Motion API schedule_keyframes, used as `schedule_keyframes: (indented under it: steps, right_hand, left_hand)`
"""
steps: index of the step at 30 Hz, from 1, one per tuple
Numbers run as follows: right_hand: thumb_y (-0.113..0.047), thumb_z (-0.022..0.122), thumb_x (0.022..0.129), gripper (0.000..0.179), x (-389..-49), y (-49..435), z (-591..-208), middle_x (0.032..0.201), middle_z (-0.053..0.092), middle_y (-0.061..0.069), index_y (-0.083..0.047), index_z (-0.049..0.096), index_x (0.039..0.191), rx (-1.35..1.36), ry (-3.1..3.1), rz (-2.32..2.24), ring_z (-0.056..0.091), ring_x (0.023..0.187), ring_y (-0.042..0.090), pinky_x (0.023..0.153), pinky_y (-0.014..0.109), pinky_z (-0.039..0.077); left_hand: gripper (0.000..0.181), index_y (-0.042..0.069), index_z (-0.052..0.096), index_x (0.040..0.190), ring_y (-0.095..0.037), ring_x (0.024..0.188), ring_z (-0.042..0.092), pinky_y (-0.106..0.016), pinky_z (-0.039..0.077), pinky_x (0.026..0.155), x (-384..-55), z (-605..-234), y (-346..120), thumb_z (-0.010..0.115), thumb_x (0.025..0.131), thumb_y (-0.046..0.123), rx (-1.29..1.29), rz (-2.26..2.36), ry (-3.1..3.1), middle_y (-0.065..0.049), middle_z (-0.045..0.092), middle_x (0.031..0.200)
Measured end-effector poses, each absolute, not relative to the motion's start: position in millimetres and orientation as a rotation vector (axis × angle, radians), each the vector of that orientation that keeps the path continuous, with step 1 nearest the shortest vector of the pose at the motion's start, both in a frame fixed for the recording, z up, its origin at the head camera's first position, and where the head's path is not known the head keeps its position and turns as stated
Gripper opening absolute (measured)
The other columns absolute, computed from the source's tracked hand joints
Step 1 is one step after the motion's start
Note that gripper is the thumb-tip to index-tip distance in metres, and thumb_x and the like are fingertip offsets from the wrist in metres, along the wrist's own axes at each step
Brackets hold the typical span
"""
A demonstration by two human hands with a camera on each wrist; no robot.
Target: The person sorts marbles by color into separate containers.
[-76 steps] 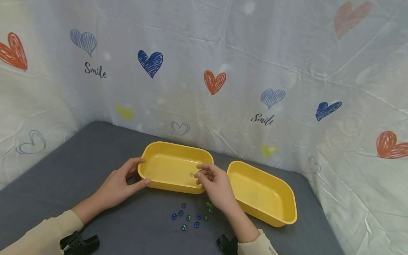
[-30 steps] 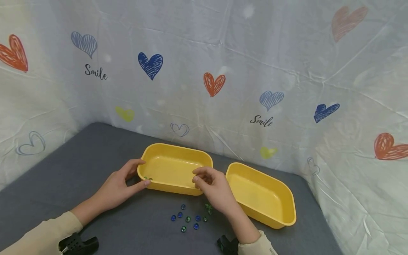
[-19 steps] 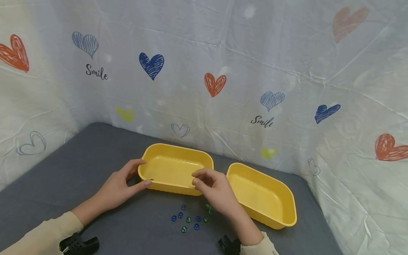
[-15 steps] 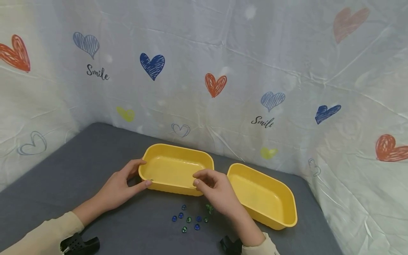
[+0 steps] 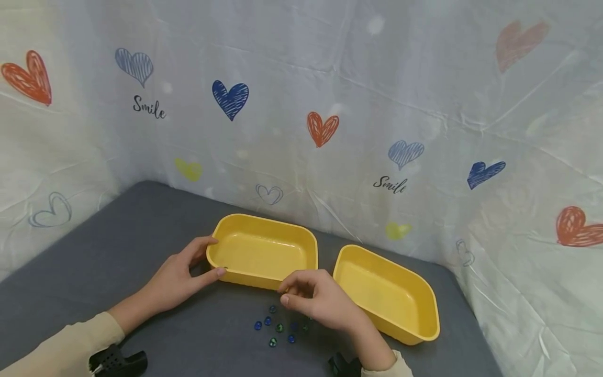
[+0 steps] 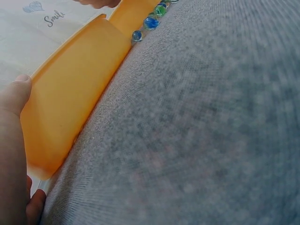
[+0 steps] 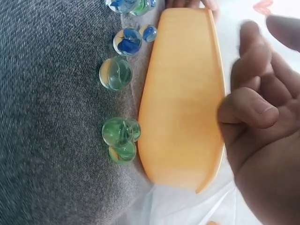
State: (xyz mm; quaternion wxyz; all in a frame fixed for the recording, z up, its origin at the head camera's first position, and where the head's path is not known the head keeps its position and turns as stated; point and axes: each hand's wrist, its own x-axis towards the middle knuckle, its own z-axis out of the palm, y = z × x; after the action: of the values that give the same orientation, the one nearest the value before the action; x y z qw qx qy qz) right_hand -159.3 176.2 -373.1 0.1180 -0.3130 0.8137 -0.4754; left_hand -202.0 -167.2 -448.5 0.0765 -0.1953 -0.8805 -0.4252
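My left hand [image 5: 181, 275] grips the left end of a yellow plastic tub [image 5: 264, 251], thumb on the front wall and fingers round the end. A tiny dark spot shows at that tub's inner front rim near the thumb, too small to tell. My right hand [image 5: 325, 301], loosely curled with nothing in it, hovers in front of the tub above several blue and green glass marbles [image 5: 280, 328]. It hides some of them in the head view. In the right wrist view, green marbles [image 7: 118, 132] sit close together near the tub's front wall.
A second yellow tub [image 5: 386, 293] stands to the right, behind my right forearm. Grey cloth [image 5: 198, 340] covers the table. A white curtain [image 5: 282, 78] printed with hearts hangs behind the tubs.
A marble came away from my right fingertips over the left tub and marbles showed by my left thumb. My right hand then moved down towards the loose marbles. My left hand stayed.
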Motion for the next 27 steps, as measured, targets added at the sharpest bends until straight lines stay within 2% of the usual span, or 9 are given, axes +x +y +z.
schedule_keyframes:
  steps: [5, 15, 27]
  right_hand:
    - [-0.026, 0.072, 0.093, 0.019, -162, 178, -378, 0.084, 0.071, -0.001, -0.011, 0.074, 0.105, -0.907, 2.306, -1.297, 0.063, 0.069, 0.013, 0.058, 0.027, 0.053]
    - [-0.021, 0.076, 0.089, 0.012, -166, 178, -394, 0.079, 0.068, -0.004, -0.016, 0.075, 0.101, -0.928, 2.242, -1.159, 0.058, 0.064, 0.007, 0.054, 0.023, 0.05]
    - [-0.021, 0.076, 0.088, 0.009, -168, 173, -403, 0.079, 0.068, -0.013, -0.025, 0.075, 0.097, -0.944, 2.285, -0.955, 0.061, 0.067, 0.004, 0.058, 0.023, 0.053]
  left_hand:
    - [0.072, 0.027, 0.038, 0.147, -0.034, 0.125, 0.056, -0.056, 0.049, 0.095, -203, -449, -167, 0.068, 0.089, 0.056, -0.586, -1.266, -2.63, -0.013, 0.042, 0.152]
    - [0.072, 0.027, 0.038, 0.148, -0.034, 0.125, 0.056, -0.056, 0.049, 0.095, -203, -450, -167, 0.069, 0.089, 0.056, -0.59, -1.276, -2.631, -0.012, 0.043, 0.152]
    - [0.071, 0.029, 0.038, 0.147, -0.034, 0.126, 0.056, -0.057, 0.049, 0.095, -201, -448, -167, 0.068, 0.089, 0.056, -0.591, -1.28, -2.639, -0.014, 0.042, 0.152]
